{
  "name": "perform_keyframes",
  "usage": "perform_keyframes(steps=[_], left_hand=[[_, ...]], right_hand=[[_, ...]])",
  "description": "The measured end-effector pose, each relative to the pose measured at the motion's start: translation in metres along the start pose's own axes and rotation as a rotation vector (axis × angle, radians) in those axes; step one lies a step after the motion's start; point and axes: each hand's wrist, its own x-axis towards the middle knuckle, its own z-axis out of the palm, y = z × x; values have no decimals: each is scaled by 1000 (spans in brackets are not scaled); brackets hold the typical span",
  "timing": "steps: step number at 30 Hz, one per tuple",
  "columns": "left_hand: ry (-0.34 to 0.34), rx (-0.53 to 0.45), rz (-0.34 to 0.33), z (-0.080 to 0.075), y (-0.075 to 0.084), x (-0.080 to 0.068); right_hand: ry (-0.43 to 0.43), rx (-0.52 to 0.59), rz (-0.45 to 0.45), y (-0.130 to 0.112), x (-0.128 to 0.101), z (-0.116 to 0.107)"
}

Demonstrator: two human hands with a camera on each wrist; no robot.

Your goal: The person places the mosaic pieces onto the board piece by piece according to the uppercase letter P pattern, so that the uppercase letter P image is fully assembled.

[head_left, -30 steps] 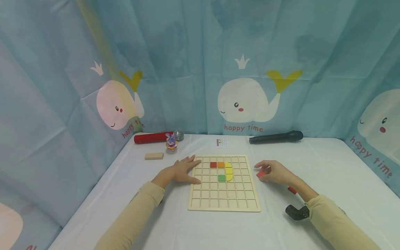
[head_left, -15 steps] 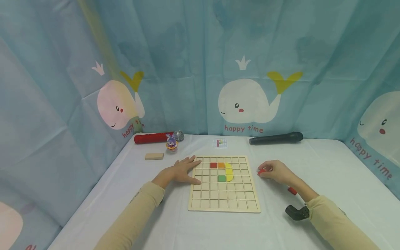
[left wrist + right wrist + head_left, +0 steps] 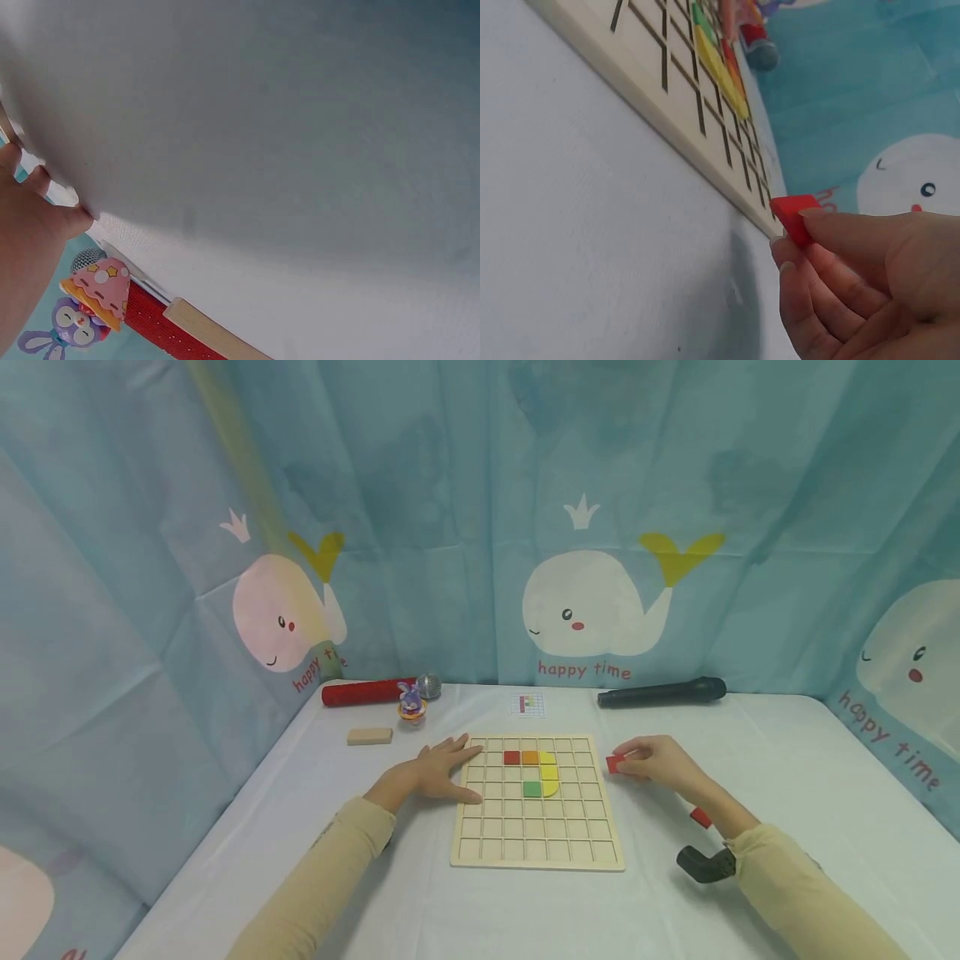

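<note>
A pale wooden grid board (image 3: 525,852) lies on the white table. On it sit a red tile (image 3: 512,757), an orange tile (image 3: 530,757), a green tile (image 3: 532,789) and several yellow tiles (image 3: 549,772). My left hand (image 3: 438,770) rests on the board's left edge with its fingers spread. Just right of the board, my right hand (image 3: 660,766) pinches a red square tile (image 3: 796,214) between thumb and fingers. Below the right forearm another red piece (image 3: 701,817) lies on the table.
A small pattern card (image 3: 528,704) lies behind the board. Back left are a red microphone (image 3: 367,691), a rabbit figure (image 3: 412,700) and a wooden block (image 3: 370,736). A black microphone (image 3: 663,692) lies back right. Near the right sleeve is a dark bent object (image 3: 703,864).
My right hand has turned the red tile in its fingers and shifted slightly left toward the board. The left hand has stayed in place.
</note>
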Motion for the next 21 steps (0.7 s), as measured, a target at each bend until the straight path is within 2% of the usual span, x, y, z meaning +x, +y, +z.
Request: perform_keyframes(steps=[12,21], left_hand=[[-1,-3,13,0,-1,0],[7,-4,8,-1,1,-1]], right_hand=[[-10,89,21,-17,8,15],[-62,185,38,-28,12,28]])
